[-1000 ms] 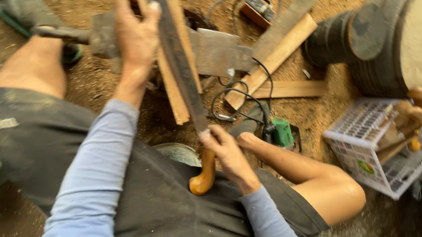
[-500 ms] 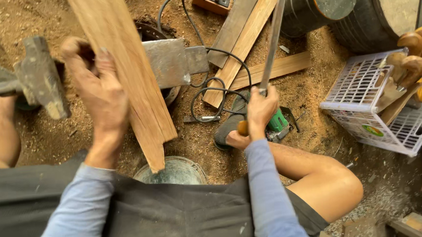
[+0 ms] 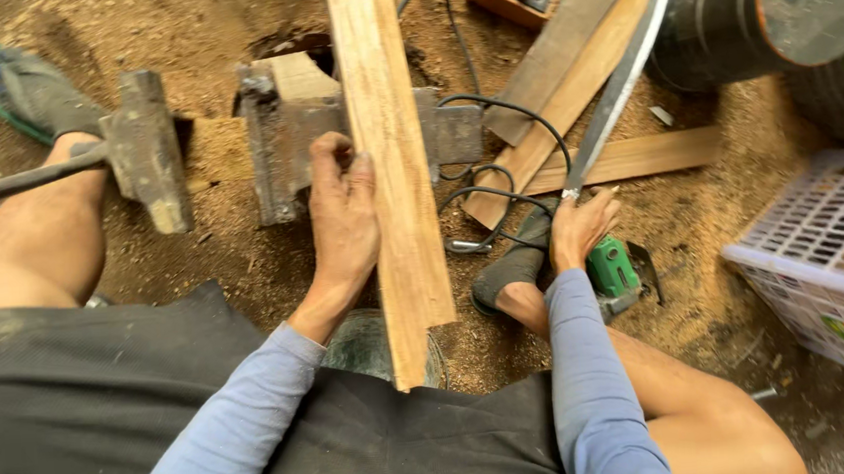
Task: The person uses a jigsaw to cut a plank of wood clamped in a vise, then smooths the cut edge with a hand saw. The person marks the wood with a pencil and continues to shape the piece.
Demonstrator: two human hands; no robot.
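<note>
- We see the dirt floor (image 3: 734, 243) strewn with sawdust, with the person's bare legs and dark shorts filling the lower part of the view.
- A large dark drum (image 3: 776, 19) lies on its side at the upper right.
- A white plastic basket (image 3: 826, 265) stands at the right edge, well apart from both hands.
- The long wooden plank (image 3: 390, 149) runs from the top of the view down toward the person's lap, lying over a heavy metal block (image 3: 279, 143).
- Spare boards (image 3: 570, 75) lie crossed on the floor behind the blade.
- A hammer-like iron tool (image 3: 139, 154) rests beside the left leg.
- The left hand (image 3: 343, 213) is clamped on the plank's left edge, fingers curled around it.
- The long curved blade (image 3: 621, 81) points up and away, raised to the right of the plank.
- The right hand (image 3: 582, 226) is closed on the blade's handle; the handle itself is mostly hidden, so we cannot make out its form.
- A green power tool (image 3: 613, 270) lies just below the right hand, black cable (image 3: 496, 161) looping near it.
</note>
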